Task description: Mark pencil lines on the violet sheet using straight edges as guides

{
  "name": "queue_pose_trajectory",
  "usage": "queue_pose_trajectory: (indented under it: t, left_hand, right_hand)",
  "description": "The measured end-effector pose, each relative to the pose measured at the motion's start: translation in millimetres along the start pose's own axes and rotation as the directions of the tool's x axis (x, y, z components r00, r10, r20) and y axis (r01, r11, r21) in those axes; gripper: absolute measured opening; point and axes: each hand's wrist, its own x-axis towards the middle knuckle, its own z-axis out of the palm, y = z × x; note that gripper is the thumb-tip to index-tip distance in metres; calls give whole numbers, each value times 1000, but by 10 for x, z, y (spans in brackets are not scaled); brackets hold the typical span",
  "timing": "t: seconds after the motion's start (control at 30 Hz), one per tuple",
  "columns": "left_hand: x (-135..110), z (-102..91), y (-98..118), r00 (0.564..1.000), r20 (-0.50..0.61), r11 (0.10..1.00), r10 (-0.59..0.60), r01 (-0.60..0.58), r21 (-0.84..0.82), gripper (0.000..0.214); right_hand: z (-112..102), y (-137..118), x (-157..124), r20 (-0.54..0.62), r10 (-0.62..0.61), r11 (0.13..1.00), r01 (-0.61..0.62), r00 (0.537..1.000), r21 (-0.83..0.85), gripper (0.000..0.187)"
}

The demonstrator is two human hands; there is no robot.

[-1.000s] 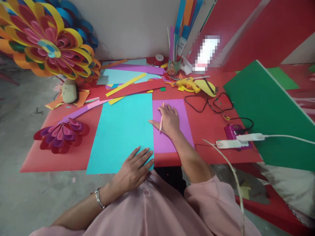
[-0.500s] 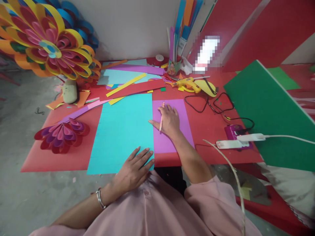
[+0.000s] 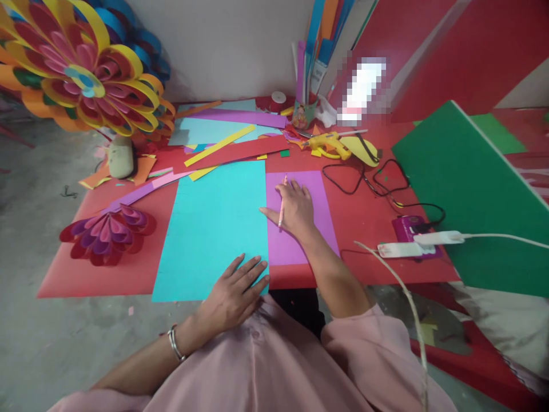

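A large turquoise paper sheet [image 3: 214, 217] lies on the table, its left part wide and flat. My left hand [image 3: 240, 289] rests on its lower right corner, fingers spread, holding nothing. To the right, against the turquoise edge, is a smaller purple sheet [image 3: 323, 229]. My right hand [image 3: 295, 209] lies over this purple sheet with the thumb stretched left across the turquoise edge. A light pink pencil [image 3: 281, 213] is held loosely in that hand, lying across the thumb beside the index finger, its tip pointing away from me.
Paper strips [image 3: 235, 154] and scraps lie behind the sheets, near a yellow glue gun [image 3: 328, 145]. A looped paper flower piece [image 3: 109, 234] sits at left, below a large paper flower [image 3: 90, 80]. Cables and a purple power box [image 3: 403, 229] are at right, beside a green board [image 3: 467, 194].
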Motion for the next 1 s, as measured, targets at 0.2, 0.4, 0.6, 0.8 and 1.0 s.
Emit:
queue_pose_trajectory:
  t: [0.2,0.4,0.6,0.8,1.0]
  left_hand:
    - [-17,10,-16,1000,0,1000,-9,9,-29,48]
    - [-31,26,-22,1000,8,999,-10,10,-37,45]
    - [-30,14,-17,999,8,995,-33,34,-89,49]
    - [-19,-6,-19,1000,15,998,-20,21,-55,43]
    - [-3,-25,-5,1000,11,999,-24,24,-41,43]
  right_hand:
    - [-22,-9,4,13,5,1000,-5,1000,1,62]
    - [-33,-17,15,71,21,1000,-21,997,2,62]
    - [-9,-9,13,65,20,1000,-20,998,-3,64]
    - [12,2,10,63,18,1000,-18,998,-5,66]
    - [-13,-6,14,87,15,1000,-12,996,-28,65]
